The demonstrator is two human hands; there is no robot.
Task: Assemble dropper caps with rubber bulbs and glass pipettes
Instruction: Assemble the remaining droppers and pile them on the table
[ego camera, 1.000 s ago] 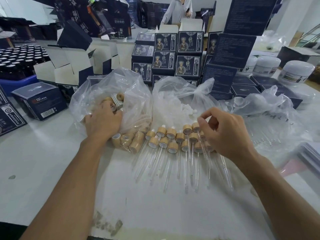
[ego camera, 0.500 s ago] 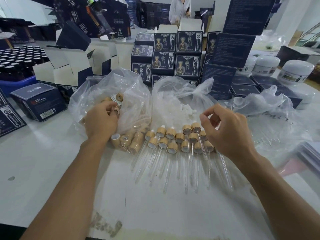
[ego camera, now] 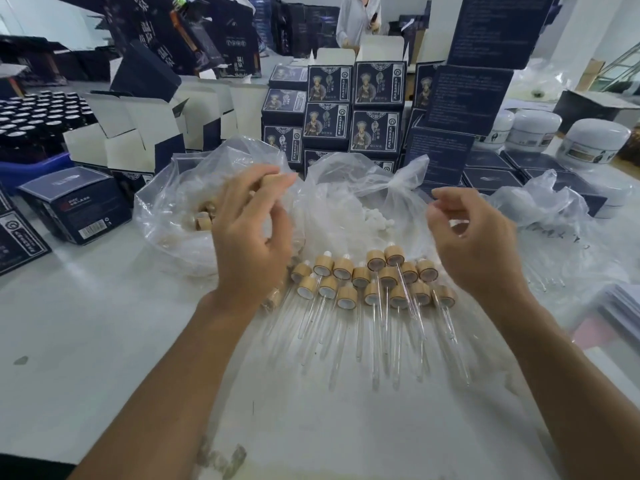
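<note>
Left hand (ego camera: 252, 233) pinches a wooden cap (ego camera: 272, 180) over the bag (ego camera: 173, 202); right hand (ego camera: 474, 244) hovers loosely curled, holding nothing, above the finished droppers (ego camera: 377, 282).

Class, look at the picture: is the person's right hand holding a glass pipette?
No, the right hand hovers with loosely curled, empty fingers above the assembled droppers lying on the table.

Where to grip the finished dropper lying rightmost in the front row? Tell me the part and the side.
Grip the rightmost dropper by its wooden cap, pinching the round sides from above. The cap stands proud at the far end, clear on its right; the thin glass pipette points toward you and looks fragile.
</note>
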